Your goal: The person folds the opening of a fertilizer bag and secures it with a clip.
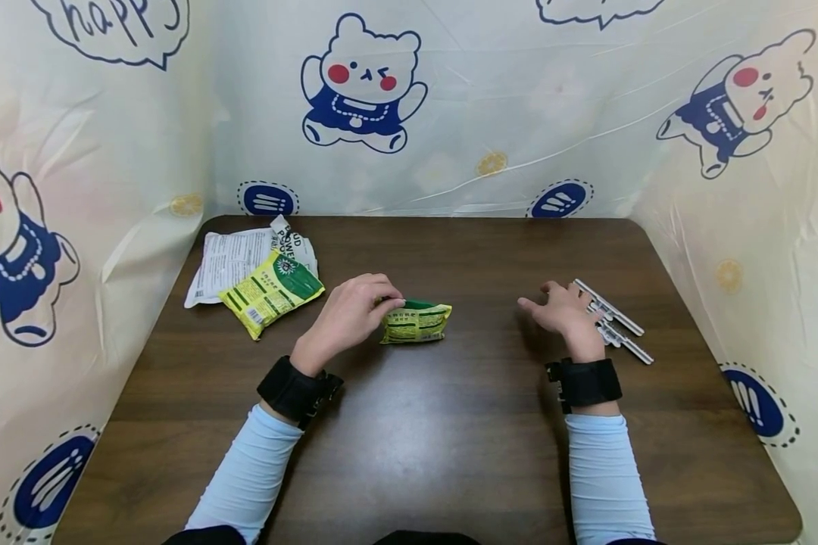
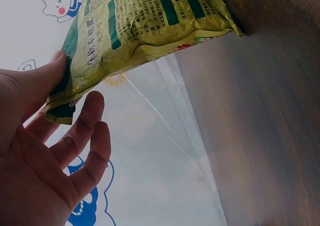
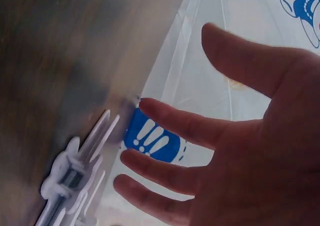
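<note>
1. Two light-blue stretchy fabric sleeves (image 1: 248, 469) reach in from the lower edge, nearest the camera, with black wrist straps (image 1: 589, 382) beyond them.
2. A pale plastic sheet (image 1: 484, 98) printed with blue-and-white bears stands behind and beside the bench.
3. The dark brown wooden bench (image 1: 450, 424) carries everything else.
4. A grey-white printed plastic pouch (image 1: 232, 265) lies at its far left.
5. Of the hands, the left hand (image 1: 351, 314) pinches one end of a yellow-and-green plastic packet (image 1: 416, 323); the right hand (image 1: 566, 310) is spread.
6. That held packet is near the bench's middle, between the hands; whether its underside touches wood, I cannot tell.
7. A second yellow-and-green packet (image 1: 269, 295) lies partly over the pouch.
8. Two slim white-and-silver tools (image 1: 627, 344) lie beside the right hand.
</note>
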Available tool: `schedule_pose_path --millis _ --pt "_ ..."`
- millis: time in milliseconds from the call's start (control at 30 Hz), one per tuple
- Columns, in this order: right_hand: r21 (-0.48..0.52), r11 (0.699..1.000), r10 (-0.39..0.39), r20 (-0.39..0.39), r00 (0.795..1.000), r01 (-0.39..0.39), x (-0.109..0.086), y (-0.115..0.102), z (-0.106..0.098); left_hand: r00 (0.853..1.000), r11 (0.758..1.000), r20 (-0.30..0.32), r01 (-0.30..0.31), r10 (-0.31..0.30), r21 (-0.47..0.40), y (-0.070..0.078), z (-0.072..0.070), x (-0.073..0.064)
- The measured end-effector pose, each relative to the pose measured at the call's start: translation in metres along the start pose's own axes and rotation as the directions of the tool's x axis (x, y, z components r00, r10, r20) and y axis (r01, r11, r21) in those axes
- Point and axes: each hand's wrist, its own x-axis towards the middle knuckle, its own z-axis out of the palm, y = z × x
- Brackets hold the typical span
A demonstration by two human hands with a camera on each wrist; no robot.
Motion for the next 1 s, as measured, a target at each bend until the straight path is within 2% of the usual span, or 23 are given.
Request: schedule_pose_path --millis 167,367,467,600,833,1000 --pt "0.012 1.0 -0.019 0.026 0.999 0.019 0.001 0.002 0.001 1.0 1.0 0.004 -0.008 0.008 0.008 0.0 0.0 0.0" --pt "0.087 0.983 -0.162 0.016 0.987 0.16 0.004 -0.004 0.004 1.0 1.0 -0.002 -0.015 0.015 0.005 0.0 -0.001 0.0" --pt "0.13 0.973 -0.19 -0.02 0.982 0.191 0.009 -0.005 0.006 1.0 1.0 -0.002 -0.013 0.013 0.004 0.001 -0.001 0.0" --pt "0.097 0.982 -0.158 -0.074 0.985 0.165 0.013 -0.003 0.01 1.0 1.0 -0.005 -0.012 0.012 0.0 0.001 -0.001 0.0" --pt "0.079 0.986 -0.149 0.014 0.989 0.148 0.015 -0.009 0.017 0.999 1.0 -0.016 -0.029 0.029 0.007 -0.001 0.0 -0.001" --pt "0.027 0.996 -0.087 -0.045 0.995 0.089 0.021 -0.01 0.026 0.999 1.0 -0.016 -0.028 0.028 0.003 -0.001 0.001 -0.002"
